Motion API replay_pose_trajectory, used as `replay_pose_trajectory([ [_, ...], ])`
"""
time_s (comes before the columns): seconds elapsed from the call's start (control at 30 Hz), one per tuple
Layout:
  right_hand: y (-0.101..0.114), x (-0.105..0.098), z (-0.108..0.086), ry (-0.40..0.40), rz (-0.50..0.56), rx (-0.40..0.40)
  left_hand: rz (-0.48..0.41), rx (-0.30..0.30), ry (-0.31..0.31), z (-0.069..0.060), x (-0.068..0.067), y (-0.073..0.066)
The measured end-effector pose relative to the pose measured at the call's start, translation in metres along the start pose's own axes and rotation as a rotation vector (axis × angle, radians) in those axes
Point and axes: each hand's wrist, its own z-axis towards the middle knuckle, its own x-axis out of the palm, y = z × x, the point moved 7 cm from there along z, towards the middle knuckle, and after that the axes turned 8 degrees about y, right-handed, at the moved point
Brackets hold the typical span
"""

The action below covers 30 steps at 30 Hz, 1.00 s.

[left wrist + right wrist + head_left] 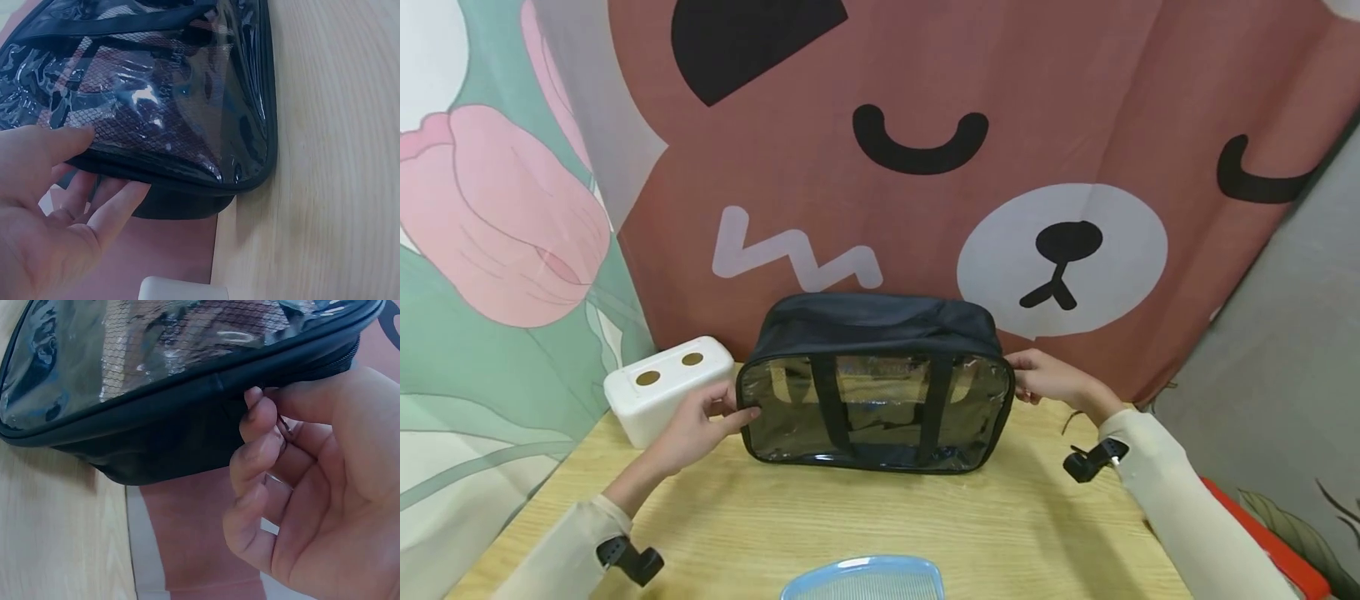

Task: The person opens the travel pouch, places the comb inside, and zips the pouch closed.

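A black bag [880, 325] with a clear front panel stands upright on the table. My left hand [700, 421] holds its left side; in the left wrist view the thumb of that hand [56, 200] lies on the clear panel [144, 106] and the other fingers are behind the black rim. At the bag's right side is my right hand [1052, 379]. The right wrist view shows this hand [319, 469] with curled fingers, thumb and forefinger pinching what looks like a thin zipper pull [284, 427] beside the black edge [169, 394]. Dark straps cross the front panel.
A white box [658, 387] with two round brown spots on top stands left of the bag. A blue comb [865, 579] lies at the near edge of the wooden table [850, 512]. Behind hangs a bear-patterned cloth [910, 225]. Something red [1262, 533] is at the lower right.
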Motion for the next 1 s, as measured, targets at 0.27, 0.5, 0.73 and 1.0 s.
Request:
replay_pose_trajectory([
  [0.27,0.011,-0.006,-0.008,-0.023,0.005,0.037,-0.001,0.017,0.019,-0.001,-0.001,-0.001],
  [0.5,0.024,-0.013,-0.016,-0.060,-0.006,0.031,0.002,0.007,0.020,-0.001,-0.002,-0.002],
  [0.73,0.035,-0.018,-0.023,-0.070,0.021,-0.006,-0.005,0.009,0.027,0.000,-0.002,-0.003],
  [1.0,0.039,-0.022,-0.023,-0.095,0.031,-0.002,-0.008,-0.026,0.043,0.001,-0.002,-0.002],
])
